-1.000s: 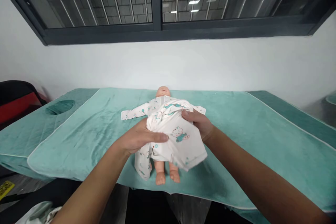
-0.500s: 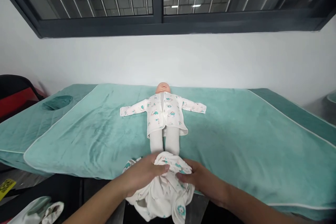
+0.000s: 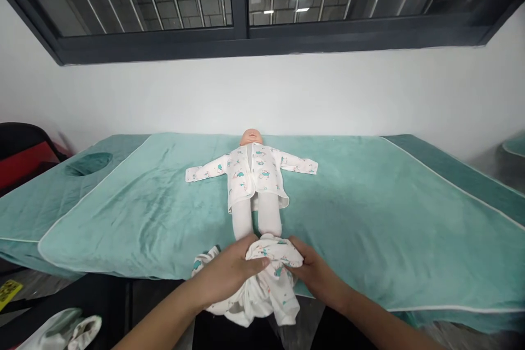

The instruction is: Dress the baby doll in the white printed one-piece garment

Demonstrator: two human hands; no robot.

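Note:
A baby doll (image 3: 251,137) lies on its back on a green-covered bed, arms spread. It wears a white printed jacket (image 3: 256,172), and its legs (image 3: 269,216) point toward me. At its feet I hold bunched white baby pants (image 3: 262,298) with a matching print. My left hand (image 3: 233,265) grips the left side of the bunched cloth, thumb on top. On the other side my right hand (image 3: 314,268) holds the gathered edge. The doll's feet are hidden behind or inside the cloth; I cannot tell which.
The green bed cover (image 3: 369,219) spreads to both sides, with a round hole (image 3: 89,164) at the left end. A dark-framed window (image 3: 241,38) is above the white wall. Folded cloth (image 3: 68,331) lies at the lower left, near a yellow tag (image 3: 9,292).
The bunched pants have moved up a little against the doll's lower legs, and their hanging end is higher. My right hand has shifted along the edge. The view has tilted slightly.

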